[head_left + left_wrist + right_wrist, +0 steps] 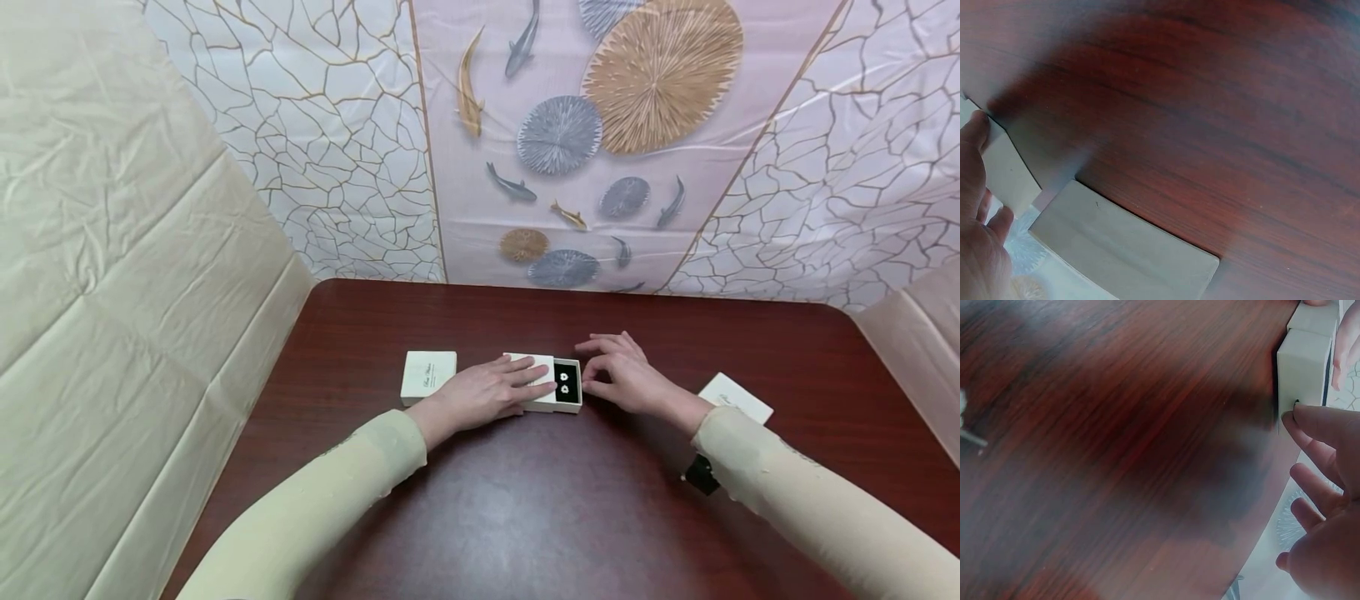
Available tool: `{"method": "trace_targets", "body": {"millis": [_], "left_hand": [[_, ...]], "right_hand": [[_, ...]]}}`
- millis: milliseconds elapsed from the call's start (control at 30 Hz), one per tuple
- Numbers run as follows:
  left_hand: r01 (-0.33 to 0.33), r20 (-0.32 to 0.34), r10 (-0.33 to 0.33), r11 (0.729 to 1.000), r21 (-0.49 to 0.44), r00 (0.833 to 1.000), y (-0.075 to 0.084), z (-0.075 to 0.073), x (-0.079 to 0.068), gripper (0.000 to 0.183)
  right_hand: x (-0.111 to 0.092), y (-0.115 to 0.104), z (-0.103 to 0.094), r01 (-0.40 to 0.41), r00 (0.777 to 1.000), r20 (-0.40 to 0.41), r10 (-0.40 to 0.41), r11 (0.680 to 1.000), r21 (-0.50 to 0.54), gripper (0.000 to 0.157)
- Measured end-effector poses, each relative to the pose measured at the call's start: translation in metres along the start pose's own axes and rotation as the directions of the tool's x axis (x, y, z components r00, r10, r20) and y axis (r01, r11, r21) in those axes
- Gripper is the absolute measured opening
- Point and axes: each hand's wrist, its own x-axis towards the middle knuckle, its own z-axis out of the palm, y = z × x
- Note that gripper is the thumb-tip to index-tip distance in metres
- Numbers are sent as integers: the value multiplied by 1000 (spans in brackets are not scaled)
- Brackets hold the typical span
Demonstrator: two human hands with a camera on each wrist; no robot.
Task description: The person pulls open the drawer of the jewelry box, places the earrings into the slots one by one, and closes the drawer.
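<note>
My left hand (487, 392) lies across a white sliding jewelry box (545, 363), fingers spread on its top and thumb at the near side. The left wrist view shows that thumb and a finger gripping the box around its end (1013, 178). From the box's right side the drawer (568, 408) is partly pulled out. Two small earrings (564, 389) sit on its black insert. At the drawer's outer end (1304, 369), my right hand (626, 379) pinches with thumb and index finger; what lies between the fingertips is hidden. Its other fingers are spread.
A white lettered box (429, 375) stands left of the left hand. Another white box (731, 396) lies partly behind the right forearm, with a small black object (702, 475) beside the right sleeve. Patterned cloth (360, 150) hangs behind the dark red table (487, 517).
</note>
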Motion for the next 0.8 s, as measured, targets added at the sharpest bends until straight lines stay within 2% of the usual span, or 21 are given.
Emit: {"method": "trace_targets", "body": {"millis": [400,800], "left_hand": [[5,20,-4,1000,-21,1000,0,-2,0,57],[7,30,-7,1000,-2,1000,-1,-1,0,58]], "right_hand": [[9,-5,5,17,1000,5,-17,1000,6,24],[15,-6,12,37,999,-4,-37,999,26,22]]}}
